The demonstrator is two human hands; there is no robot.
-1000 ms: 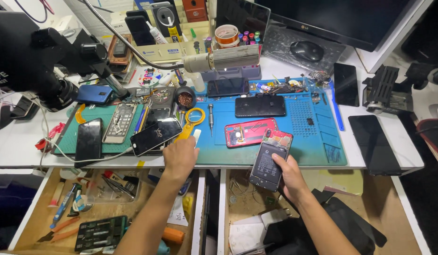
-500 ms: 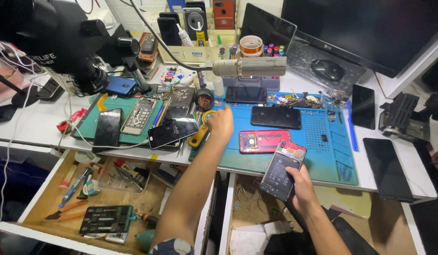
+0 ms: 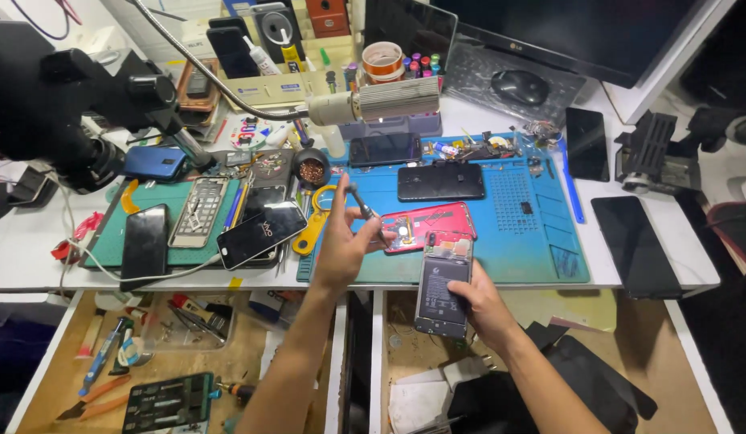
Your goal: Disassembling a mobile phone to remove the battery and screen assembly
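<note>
From my remote seat, my right hand [image 3: 477, 309] covers the lower edge of the opened phone [image 3: 443, 283]; its small parts are too fine to make out. The tool [image 3: 365, 207] in my left hand [image 3: 341, 249] is blurred, its tip unclear. The microscope [image 3: 59, 96] and monitor [image 3: 566, 32] run off the top edge; the left drawer [image 3: 43, 378] is cut off at the bottom.
</note>
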